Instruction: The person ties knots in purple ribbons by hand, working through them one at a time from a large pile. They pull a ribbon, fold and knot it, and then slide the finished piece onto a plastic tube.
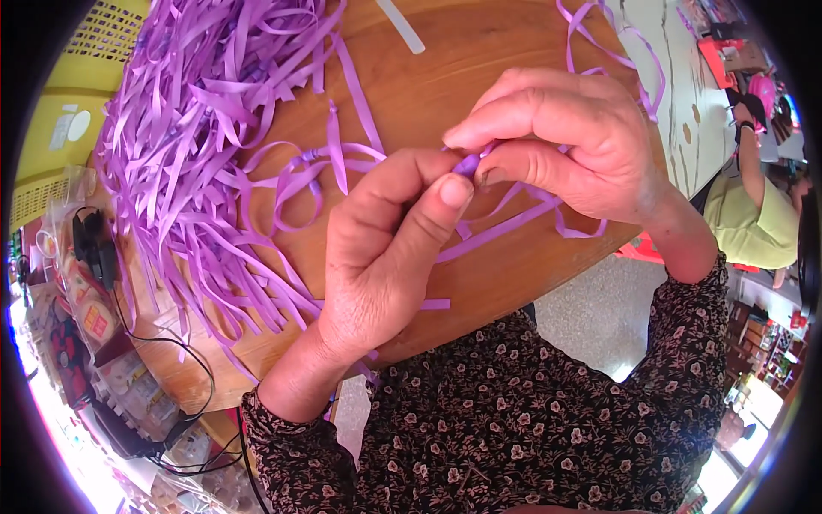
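Observation:
My left hand (377, 248) is closed in a pinch, thumb and forefinger on a small purple plastic fitting (467, 165). Just to its right, my right hand (574, 137) pinches a purple ribbon strap at the fitting's other end; its fingertips partly hide the strap. Lengths of the same strap (497, 231) trail below and behind both hands on the wooden table (479, 47). To the left spreads a large tangled heap of purple straps (197, 163), some with darker purple fittings. A few loose loops (300, 184) lie between the heap and my left hand.
A yellow perforated basket (86, 86) stands at the far left, above bagged goods and black cables (210, 377). A pale flat strip (401, 26) lies at the table's far edge. At right, a person in a yellow-green garment (749, 214) sits by a white marbled table (676, 94).

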A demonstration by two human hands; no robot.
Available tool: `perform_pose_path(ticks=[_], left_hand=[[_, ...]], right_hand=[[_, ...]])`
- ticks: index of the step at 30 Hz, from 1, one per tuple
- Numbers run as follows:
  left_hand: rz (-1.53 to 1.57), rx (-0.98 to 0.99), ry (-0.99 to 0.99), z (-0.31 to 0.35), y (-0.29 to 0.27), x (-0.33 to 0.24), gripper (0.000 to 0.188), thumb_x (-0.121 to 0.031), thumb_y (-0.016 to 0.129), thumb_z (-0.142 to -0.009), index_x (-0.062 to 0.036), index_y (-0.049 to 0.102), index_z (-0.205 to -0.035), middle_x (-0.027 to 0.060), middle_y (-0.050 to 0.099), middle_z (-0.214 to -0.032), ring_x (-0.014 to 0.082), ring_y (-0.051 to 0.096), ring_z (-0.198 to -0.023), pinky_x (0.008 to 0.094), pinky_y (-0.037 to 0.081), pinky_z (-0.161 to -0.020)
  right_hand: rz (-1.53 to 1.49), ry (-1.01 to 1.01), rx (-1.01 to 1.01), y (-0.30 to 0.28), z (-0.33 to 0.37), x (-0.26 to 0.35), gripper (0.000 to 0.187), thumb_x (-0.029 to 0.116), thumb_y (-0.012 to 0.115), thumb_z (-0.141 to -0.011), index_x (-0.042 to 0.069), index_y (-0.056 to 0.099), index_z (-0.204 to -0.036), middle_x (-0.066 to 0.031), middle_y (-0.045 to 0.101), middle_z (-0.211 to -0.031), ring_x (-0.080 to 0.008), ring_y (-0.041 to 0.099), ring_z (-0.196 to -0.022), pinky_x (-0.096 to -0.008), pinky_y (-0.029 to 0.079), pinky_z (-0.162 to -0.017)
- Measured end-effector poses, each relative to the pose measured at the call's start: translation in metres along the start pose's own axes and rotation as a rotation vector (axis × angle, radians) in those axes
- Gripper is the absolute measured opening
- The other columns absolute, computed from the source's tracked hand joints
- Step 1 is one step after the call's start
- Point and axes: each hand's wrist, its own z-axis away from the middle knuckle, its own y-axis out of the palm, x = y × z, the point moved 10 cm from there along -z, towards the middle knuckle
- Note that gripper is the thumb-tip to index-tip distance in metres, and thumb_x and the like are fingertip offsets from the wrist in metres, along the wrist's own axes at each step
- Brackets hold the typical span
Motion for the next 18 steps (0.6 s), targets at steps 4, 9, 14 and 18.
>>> perform_pose_path(ticks=[4,9,14,18], left_hand=[[0.133,0.067,0.049,0.003,0.007,-0.006,0.016,-0.009,0.050,-0.096,-0.0013,0.056,-0.109,-0.0043,0.055,-0.086,0.0015,0.044,-0.077,0.0158,0.037,-0.070],[0.213,0.096,-0.027,-0.002,0.006,-0.005,0.021,-0.008,0.051,-0.095,-0.0020,0.053,-0.116,-0.0058,0.053,-0.087,0.0004,0.043,-0.077,0.0152,0.037,-0.069],[0.080,-0.025,-0.176,-0.006,-0.004,0.014,0.022,-0.006,0.054,-0.093,-0.0003,0.055,-0.114,-0.0030,0.054,-0.090,0.0025,0.044,-0.080,0.0174,0.038,-0.068],[-0.527,-0.109,0.229,-0.009,-0.011,-0.026,0.025,-0.006,0.058,-0.090,0.0008,0.055,-0.114,0.0027,0.054,-0.093,0.0081,0.048,-0.083,0.0218,0.041,-0.070]], right_hand=[[-0.092,0.060,0.003,-0.004,0.000,-0.008,0.023,0.003,0.070,-0.076,-0.001,0.066,-0.098,-0.0104,0.065,-0.086,-0.0204,0.065,-0.076,-0.0275,0.052,-0.064],[-0.146,0.093,-0.002,-0.010,0.003,-0.016,0.023,0.002,0.069,-0.076,0.000,0.066,-0.099,-0.0092,0.066,-0.088,-0.0198,0.065,-0.078,-0.0271,0.052,-0.066],[-0.047,0.125,0.002,-0.018,0.010,-0.021,0.017,-0.003,0.066,-0.078,0.000,0.066,-0.095,-0.0089,0.065,-0.086,-0.0169,0.064,-0.075,-0.0256,0.050,-0.064],[-0.100,0.344,-0.174,-0.057,0.020,-0.044,0.018,-0.007,0.056,-0.082,0.000,0.065,-0.095,-0.0036,0.063,-0.084,-0.0102,0.060,-0.074,-0.0212,0.046,-0.065]])
